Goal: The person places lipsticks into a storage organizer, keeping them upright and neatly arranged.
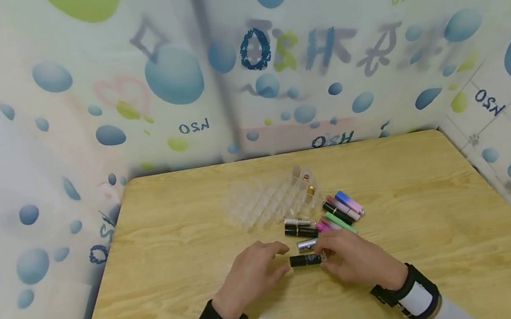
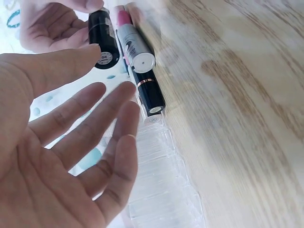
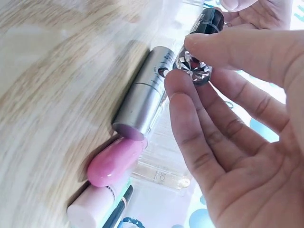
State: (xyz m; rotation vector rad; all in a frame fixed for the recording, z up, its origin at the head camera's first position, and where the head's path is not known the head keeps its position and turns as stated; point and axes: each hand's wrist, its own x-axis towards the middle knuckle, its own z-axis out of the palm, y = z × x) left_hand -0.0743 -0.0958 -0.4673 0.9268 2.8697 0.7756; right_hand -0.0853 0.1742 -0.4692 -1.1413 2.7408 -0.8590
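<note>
My right hand point(image 1: 358, 258) pinches one end of a black lipstick tube point(image 1: 305, 260) between thumb and fingers. That end has a faceted, jewel-like cap, seen in the right wrist view. My left hand point(image 1: 253, 273) is at the tube's other end, fingers spread and thumb tip right at its labelled base point(image 2: 105, 58). Just beyond lies a silver lipstick tube point(image 3: 145, 92), partly behind my right fingers in the head view. Farther back are a black lipstick point(image 1: 301, 230) and a silver-capped one point(image 1: 296, 222).
A clear organizer point(image 1: 270, 200) with many slots stands behind, a few lipsticks in its right end. Right of it lie a blue-purple tube point(image 1: 349, 202), a green one point(image 1: 339, 221) and a pink one point(image 3: 114, 164). Patterned curtains surround the wooden table point(image 1: 171, 219).
</note>
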